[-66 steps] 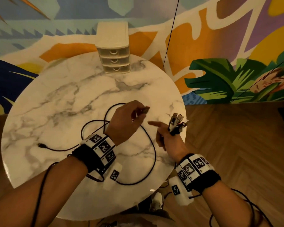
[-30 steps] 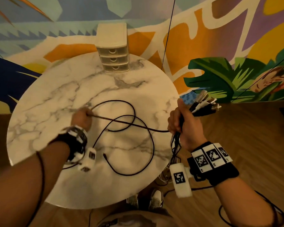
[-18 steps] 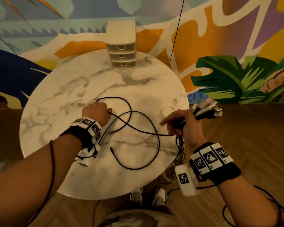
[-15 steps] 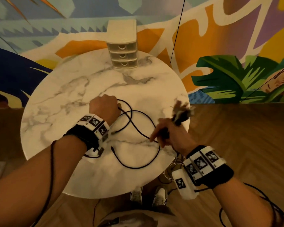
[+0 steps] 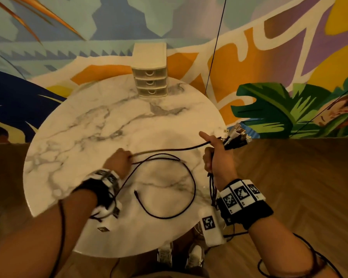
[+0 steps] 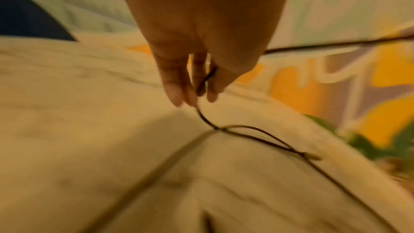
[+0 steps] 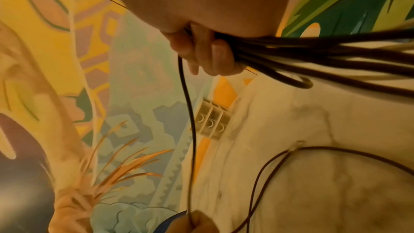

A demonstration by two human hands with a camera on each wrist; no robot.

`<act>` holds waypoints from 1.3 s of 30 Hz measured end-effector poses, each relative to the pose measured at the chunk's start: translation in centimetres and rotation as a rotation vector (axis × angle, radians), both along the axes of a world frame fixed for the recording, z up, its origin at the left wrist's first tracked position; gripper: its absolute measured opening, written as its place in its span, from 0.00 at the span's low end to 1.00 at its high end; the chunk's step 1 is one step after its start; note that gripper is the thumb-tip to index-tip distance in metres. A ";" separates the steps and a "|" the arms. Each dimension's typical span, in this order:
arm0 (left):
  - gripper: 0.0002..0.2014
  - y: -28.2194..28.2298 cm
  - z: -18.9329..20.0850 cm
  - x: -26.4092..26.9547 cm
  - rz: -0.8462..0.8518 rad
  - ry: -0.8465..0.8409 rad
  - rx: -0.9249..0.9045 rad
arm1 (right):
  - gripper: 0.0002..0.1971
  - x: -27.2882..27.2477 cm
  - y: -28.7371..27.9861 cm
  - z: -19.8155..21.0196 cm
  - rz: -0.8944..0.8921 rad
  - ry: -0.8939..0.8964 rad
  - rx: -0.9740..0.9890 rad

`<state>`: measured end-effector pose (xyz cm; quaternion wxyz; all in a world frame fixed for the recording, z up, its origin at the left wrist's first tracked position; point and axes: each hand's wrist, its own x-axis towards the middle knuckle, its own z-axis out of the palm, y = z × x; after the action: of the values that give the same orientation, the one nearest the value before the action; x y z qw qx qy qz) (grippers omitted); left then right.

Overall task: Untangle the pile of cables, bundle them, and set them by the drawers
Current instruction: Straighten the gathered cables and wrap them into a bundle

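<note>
A black cable (image 5: 169, 149) runs taut between my two hands above the marble table (image 5: 88, 133). My left hand (image 5: 127, 157) pinches one stretch of it near the table's middle; in the left wrist view the fingertips (image 6: 179, 95) pinch the cable (image 6: 246, 130). My right hand (image 5: 213, 151) grips a bundle of cables (image 5: 235, 137) by the table's right edge, plug ends fanning out to the right, index finger pointing away. In the right wrist view its fingers (image 7: 215, 54) curl round the bundle (image 7: 325, 49). The rest of the black cable lies in a loose loop (image 5: 193, 187) with a free end (image 5: 136, 192).
A small white three-drawer unit (image 5: 150, 77) stands at the table's far edge, also seen as the drawers (image 7: 211, 123). A painted wall rises behind it. Wood floor (image 5: 289, 177) lies to the right. Cables from the bundle hang off the table's edge (image 5: 212, 191).
My hands have drawn apart: the right hand went up and right with the bundle, the left hand moved left and nearer. The cable between them has pulled straight and the loop has shrunk.
</note>
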<state>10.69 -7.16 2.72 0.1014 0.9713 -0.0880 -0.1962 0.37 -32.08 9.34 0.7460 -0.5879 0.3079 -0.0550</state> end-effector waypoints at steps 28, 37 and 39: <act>0.15 -14.9 9.1 -7.7 -0.119 0.286 -0.894 | 0.22 -5.9 -12.5 3.3 -0.491 -0.221 -0.043; 0.27 -19.3 -0.2 -12.7 -0.517 0.424 -0.256 | 0.23 -11.4 -13.8 3.3 -0.351 -0.076 -0.229; 0.33 -22.6 2.7 -12.8 -0.602 0.266 -0.605 | 0.22 -11.9 -12.7 3.6 -0.242 -0.019 -0.286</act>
<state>-2.16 -29.72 5.40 0.3299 0.7952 -0.4066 -0.3058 -11.51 -44.82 12.98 0.6456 -0.6461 0.3584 -0.1932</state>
